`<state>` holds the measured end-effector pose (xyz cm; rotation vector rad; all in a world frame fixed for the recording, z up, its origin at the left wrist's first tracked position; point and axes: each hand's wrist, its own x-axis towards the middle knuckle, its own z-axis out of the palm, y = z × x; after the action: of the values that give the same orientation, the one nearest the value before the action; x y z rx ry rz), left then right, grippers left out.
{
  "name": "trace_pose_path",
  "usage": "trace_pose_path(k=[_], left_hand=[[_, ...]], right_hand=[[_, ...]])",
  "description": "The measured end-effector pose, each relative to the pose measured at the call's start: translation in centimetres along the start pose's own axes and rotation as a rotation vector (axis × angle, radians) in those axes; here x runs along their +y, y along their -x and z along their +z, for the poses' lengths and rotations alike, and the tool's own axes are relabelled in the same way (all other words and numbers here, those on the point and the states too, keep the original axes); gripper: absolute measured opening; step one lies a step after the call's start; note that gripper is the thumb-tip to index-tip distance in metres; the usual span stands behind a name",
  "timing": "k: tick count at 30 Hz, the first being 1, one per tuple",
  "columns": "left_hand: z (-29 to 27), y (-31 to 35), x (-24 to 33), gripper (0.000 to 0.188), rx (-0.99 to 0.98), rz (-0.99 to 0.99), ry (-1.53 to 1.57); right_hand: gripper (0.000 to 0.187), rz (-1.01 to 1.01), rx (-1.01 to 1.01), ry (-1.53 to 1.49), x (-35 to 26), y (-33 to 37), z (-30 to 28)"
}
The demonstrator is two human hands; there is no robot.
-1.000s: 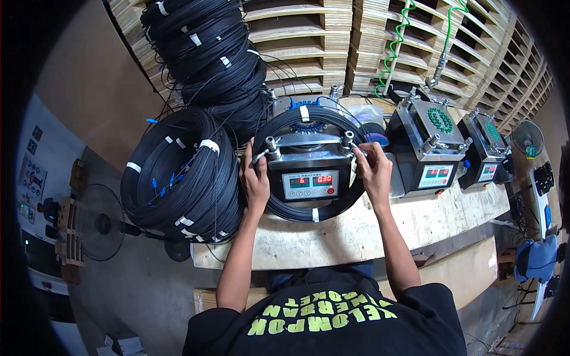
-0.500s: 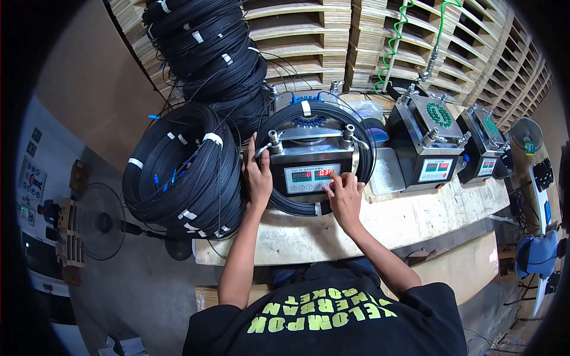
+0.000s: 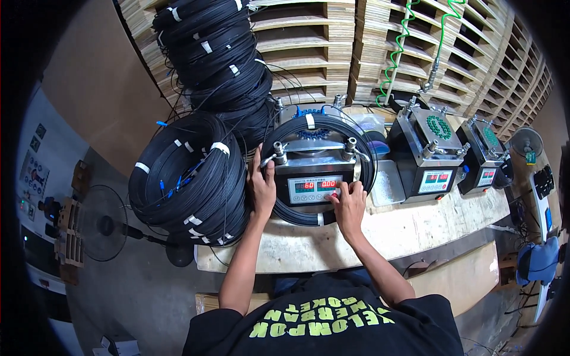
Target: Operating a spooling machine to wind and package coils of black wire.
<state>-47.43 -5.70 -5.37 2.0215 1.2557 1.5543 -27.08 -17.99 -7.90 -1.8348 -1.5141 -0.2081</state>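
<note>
A benchtop machine [image 3: 320, 172] with a metal top, corner clamps and a lit digital panel [image 3: 315, 189] stands in front of me. Around it hangs a large coil of black cable [image 3: 373, 157], bound with white tape. My left hand [image 3: 262, 188] wraps the coil's left side beside the machine, thumb near the front left clamp. At the panel's right end, my right hand [image 3: 349, 207] has bent fingers spaced apart and its thumb by the red button; it grasps nothing. Blue connectors [image 3: 311, 111] ring the plate at the machine's top.
Left of the machine sits a thick stack of black cable coils [image 3: 187, 196], with a taller stack [image 3: 219, 65] behind. Two similar machines with green-ringed plates [image 3: 438, 127] stand at right. A clear tray [image 3: 389, 181] lies between them on the wooden table [image 3: 415, 228].
My right hand's index finger has drawn back from the panel's display toward its right edge. The red readings on the display have changed. My left hand stays at the coil.
</note>
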Motion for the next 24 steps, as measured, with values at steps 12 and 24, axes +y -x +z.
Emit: trace_pose_path(k=[12, 24], left_hand=[[0.0, 2.7, -1.1, 0.047, 0.020, -0.311, 0.413], [0.4, 1.9, -2.7, 0.043, 0.029, -0.293, 0.419]], right_hand=[[0.005, 0.141, 0.419, -0.533, 3.4, -3.6, -2.2], [0.052, 0.385, 0.314, -0.534, 7.9, -8.3, 1.6]])
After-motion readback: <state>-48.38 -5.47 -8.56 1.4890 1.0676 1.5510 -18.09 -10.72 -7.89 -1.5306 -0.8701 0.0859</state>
